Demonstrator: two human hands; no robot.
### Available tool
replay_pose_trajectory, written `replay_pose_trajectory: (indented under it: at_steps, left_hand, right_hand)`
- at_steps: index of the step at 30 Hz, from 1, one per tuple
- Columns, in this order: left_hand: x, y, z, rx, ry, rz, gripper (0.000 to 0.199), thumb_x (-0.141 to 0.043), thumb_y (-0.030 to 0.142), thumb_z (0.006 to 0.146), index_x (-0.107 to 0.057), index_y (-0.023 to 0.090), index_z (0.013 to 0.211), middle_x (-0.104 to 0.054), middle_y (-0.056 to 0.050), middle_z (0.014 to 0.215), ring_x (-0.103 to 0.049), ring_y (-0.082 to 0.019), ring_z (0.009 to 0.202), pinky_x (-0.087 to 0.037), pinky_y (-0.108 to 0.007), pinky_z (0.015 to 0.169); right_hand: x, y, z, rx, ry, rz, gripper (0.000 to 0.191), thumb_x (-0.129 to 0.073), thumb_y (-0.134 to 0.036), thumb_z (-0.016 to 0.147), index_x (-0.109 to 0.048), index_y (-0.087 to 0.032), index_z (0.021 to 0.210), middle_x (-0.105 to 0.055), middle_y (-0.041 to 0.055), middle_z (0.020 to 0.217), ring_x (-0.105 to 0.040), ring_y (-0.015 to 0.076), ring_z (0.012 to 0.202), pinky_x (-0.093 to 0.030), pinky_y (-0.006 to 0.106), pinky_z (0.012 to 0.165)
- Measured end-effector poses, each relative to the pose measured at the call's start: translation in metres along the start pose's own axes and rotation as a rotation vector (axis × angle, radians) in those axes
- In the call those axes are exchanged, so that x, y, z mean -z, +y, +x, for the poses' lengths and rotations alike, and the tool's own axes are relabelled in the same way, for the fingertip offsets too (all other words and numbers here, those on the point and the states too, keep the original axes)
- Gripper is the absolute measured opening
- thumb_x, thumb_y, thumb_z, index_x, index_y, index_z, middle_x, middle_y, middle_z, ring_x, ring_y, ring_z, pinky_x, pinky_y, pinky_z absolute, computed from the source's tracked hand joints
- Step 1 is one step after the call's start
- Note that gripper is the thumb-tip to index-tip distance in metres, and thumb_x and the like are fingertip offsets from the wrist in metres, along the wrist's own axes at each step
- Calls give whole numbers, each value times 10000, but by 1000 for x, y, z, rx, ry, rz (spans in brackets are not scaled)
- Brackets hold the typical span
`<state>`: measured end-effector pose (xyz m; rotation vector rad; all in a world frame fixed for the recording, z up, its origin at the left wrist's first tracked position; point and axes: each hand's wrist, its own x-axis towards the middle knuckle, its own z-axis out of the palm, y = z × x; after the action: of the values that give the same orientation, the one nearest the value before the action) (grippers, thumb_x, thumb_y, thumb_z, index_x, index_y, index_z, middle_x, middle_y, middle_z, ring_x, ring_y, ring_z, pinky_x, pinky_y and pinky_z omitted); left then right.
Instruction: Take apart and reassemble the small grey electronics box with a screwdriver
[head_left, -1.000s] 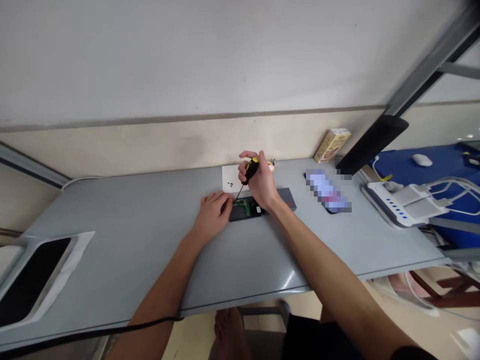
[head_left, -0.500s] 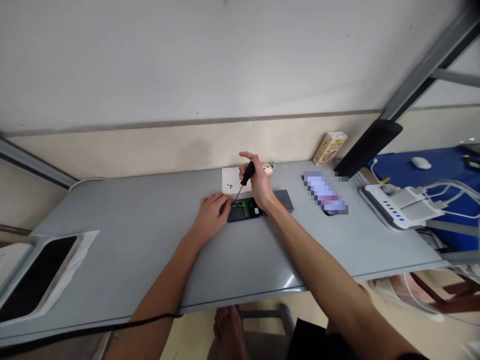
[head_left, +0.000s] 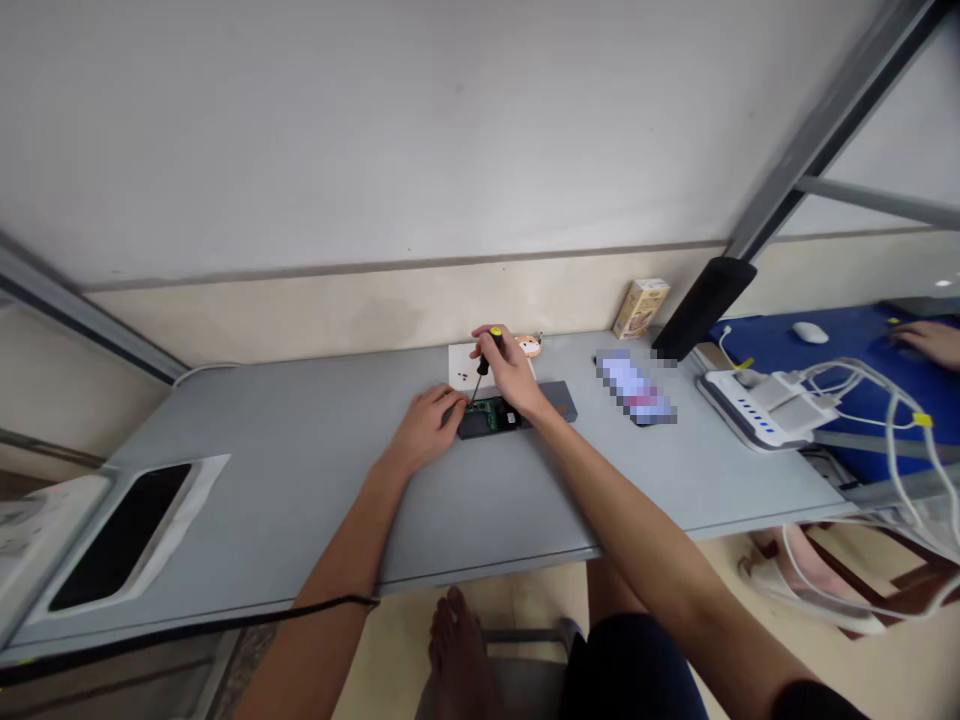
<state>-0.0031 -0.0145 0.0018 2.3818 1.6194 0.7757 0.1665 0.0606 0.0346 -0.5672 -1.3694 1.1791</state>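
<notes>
A black-handled screwdriver with a yellow end [head_left: 483, 366] is gripped in my right hand [head_left: 514, 375]. Its thin shaft points down at the upper left part of a dark, flat electronic device [head_left: 491, 418] whose green circuit board lies exposed. My left hand [head_left: 427, 425] holds the left end of this device against the desk, its fingertips close to the screwdriver tip. A grey cover-like slab [head_left: 559, 398] lies at the device's right, partly behind my right wrist. Several small dark screws [head_left: 463, 377] rest on a white sheet of paper [head_left: 459, 358] behind the device.
On the grey desk [head_left: 300, 420], a phone with a lit, blurred screen [head_left: 636, 388], a small carton [head_left: 641, 308] and a white power strip [head_left: 757, 405] sit to the right. A black-screened tablet-like thing [head_left: 124, 535] lies left. Another person's hand [head_left: 930, 340] rests on the blue desk.
The view has shifted slightly to the left. My right hand has tipped the screwdriver more upright, showing its yellow end, and its index finger has curled in. Another person's hand has appeared at right.
</notes>
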Motion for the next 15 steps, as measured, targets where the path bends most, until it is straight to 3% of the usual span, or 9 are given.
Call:
replay_pose_trajectory:
  at_steps: [2,6,8,10,12,13,15]
  left_hand:
    - [0,0,0,-6,-3,14,336,-375,322,1066,-687,219,1138,-676,-85,1130,-620,-232,1111,-429,-410,1001]
    - [2,-1,0,17,-29,-20,346,-386,343,1064,-707,221,1108,-675,-85,1129,-622,-242,1105,-445,-431,1019]
    - [5,-4,0,52,-43,-108,324,-444,394,1048,-695,235,1175,-672,-80,1157,-615,-245,1119,-455,-437,1035]
    - [10,-6,-2,97,-100,-203,414,-567,477,990,-614,285,1354,-641,-75,1265,-597,-254,1157,-460,-449,1055]
    - [16,-8,-5,114,-193,-256,670,-715,535,880,-497,349,1486,-571,-71,1404,-557,-278,1243,-447,-464,1093]
    - [18,-8,-6,113,-229,-271,761,-769,537,831,-469,370,1510,-535,-67,1453,-533,-290,1284,-439,-468,1110]
    - [21,-9,-8,119,-257,-289,799,-812,498,790,-476,382,1506,-509,-61,1482,-517,-296,1308,-444,-460,1114]
  right_hand:
    - [1,-7,1,54,45,-22,340,-598,-575,935,-565,-242,995,-623,-11,818,-653,137,768,-493,285,714]
    - [20,-41,5,211,285,-75,245,-528,-511,998,-526,-271,1046,-584,-29,762,-634,143,721,-494,303,723]
    - [39,-63,3,287,243,-234,207,-564,-466,991,-575,-266,1042,-612,3,891,-622,143,764,-492,311,751]
    - [64,-80,-5,278,21,-489,201,-567,-441,990,-636,-253,1015,-645,33,970,-631,173,866,-493,331,819]
    - [89,-88,-18,144,-327,-787,251,-639,-455,939,-682,-272,1106,-665,54,1120,-652,202,918,-497,353,854]
    - [100,-88,-26,43,-484,-925,390,-709,-479,880,-663,-299,1223,-638,62,1260,-663,202,884,-506,352,820]
    - [120,-83,-40,-83,-635,-1147,645,-796,-488,783,-593,-327,1373,-577,78,1417,-676,206,791,-505,360,748]
